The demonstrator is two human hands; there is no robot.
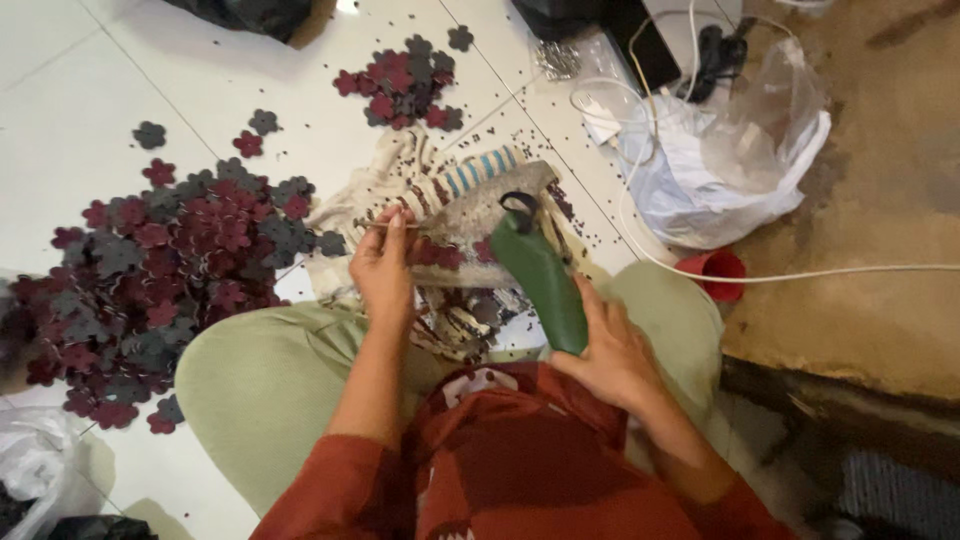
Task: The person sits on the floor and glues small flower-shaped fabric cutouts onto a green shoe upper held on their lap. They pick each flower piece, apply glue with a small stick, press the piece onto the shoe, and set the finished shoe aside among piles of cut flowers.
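though half hidden, green tool (pixel 545 275) in right hand (pixel 610 355)

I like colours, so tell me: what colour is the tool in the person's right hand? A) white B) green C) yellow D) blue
B: the right hand grips a green-handled tool, held over the striped cloth beside the maroon and grey flower-shaped cutouts.

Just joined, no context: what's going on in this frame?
A person sits cross-legged on a white tiled floor. Their right hand grips a green-handled tool, its head over a grey board lying on a striped cloth. Their left hand presses on the board's left edge. A big pile of maroon and grey flower-shaped cutouts lies to their left.
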